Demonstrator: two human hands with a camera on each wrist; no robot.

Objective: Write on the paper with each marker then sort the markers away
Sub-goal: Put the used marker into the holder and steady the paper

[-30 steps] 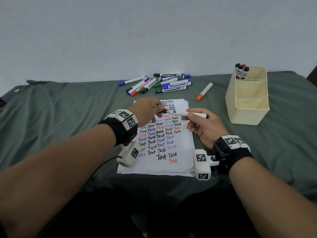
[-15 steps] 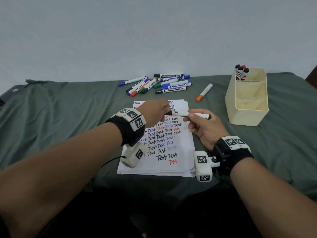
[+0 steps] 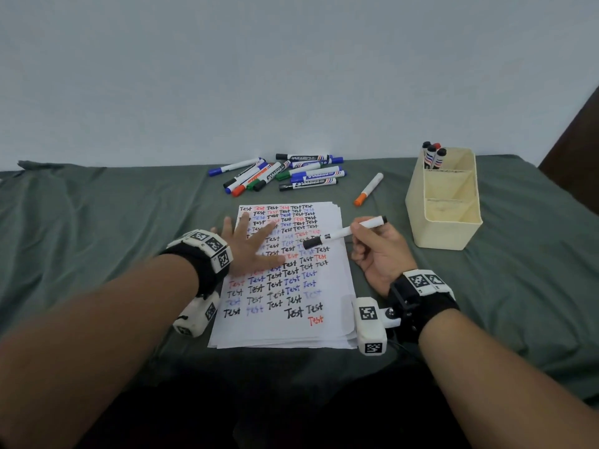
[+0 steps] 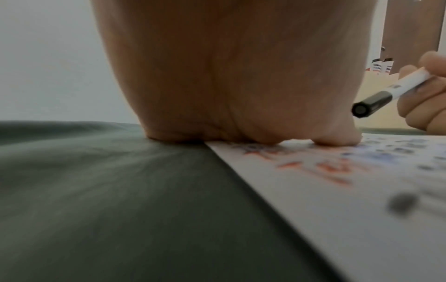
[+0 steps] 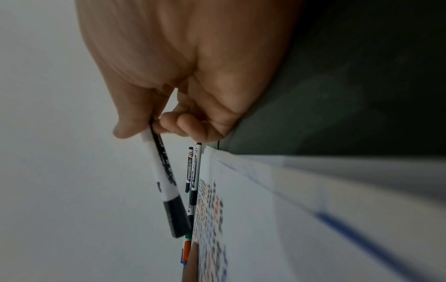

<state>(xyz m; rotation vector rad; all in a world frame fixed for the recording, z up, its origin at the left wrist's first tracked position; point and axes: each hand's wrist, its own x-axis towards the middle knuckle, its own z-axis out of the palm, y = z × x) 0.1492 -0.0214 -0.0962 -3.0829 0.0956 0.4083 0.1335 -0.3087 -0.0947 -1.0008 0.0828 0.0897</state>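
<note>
**Capped black marker held over the written sheet**

From the head view we see the left hand (image 3: 251, 244) lying flat, fingers straight and spread, on the left part of the paper (image 3: 291, 332), a thin white stack covered in rows of "Test" in black, blue and red. The right hand (image 3: 377, 251) has its fingers curled round a slim white-barrelled marker (image 3: 345, 233), whose black cap points left and hangs above the sheet (the cap is on). Everything sits on a soft, creased grey-green cloth (image 3: 97, 238). Behind the paper lies a loose pile of markers (image 3: 285, 175) with blue, black, green and red caps, and an orange-capped marker (image 3: 369, 189) lies apart to their right. Further right stands a cream plastic organiser (image 3: 444, 228), boxy with dividers; three markers (image 3: 432, 155) stand upright in its far compartment.

In the left wrist view, the left hand (image 4: 241, 76) fills the frame, its heel pressing where cloth (image 4: 120, 190) meets the paper's edge (image 4: 337, 190); the marker's round black cap (image 4: 369, 105) shows at right.

In the right wrist view, thumb and curled fingers (image 5: 178, 124) pinch the smooth white barrel (image 5: 161, 171) above the blurred sheet (image 5: 265, 209).
</note>
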